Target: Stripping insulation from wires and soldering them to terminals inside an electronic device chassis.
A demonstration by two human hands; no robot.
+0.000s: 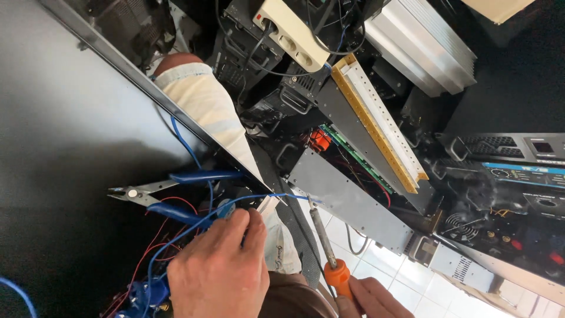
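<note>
My left hand (218, 268) pinches a thin blue wire (268, 198) between thumb and fingers; the wire arcs to the right toward the tip of a soldering iron (322, 235). My right hand (372, 299), at the bottom edge, grips the iron by its orange handle (338, 277). The metal tip meets the wire's free end beside a grey metal panel (347, 200). Blue-handled side cutters (170, 194) lie just above my left hand on a dark surface, jaws pointing left.
Red and blue wires (154, 247) tangle under my left hand. A beige power strip (291, 35), a finned silver heat sink (421, 44), an open chassis with a green circuit board (352, 154) and stacked black amplifiers (518, 171) crowd the right. My leg in light shorts (206, 106) crosses the middle.
</note>
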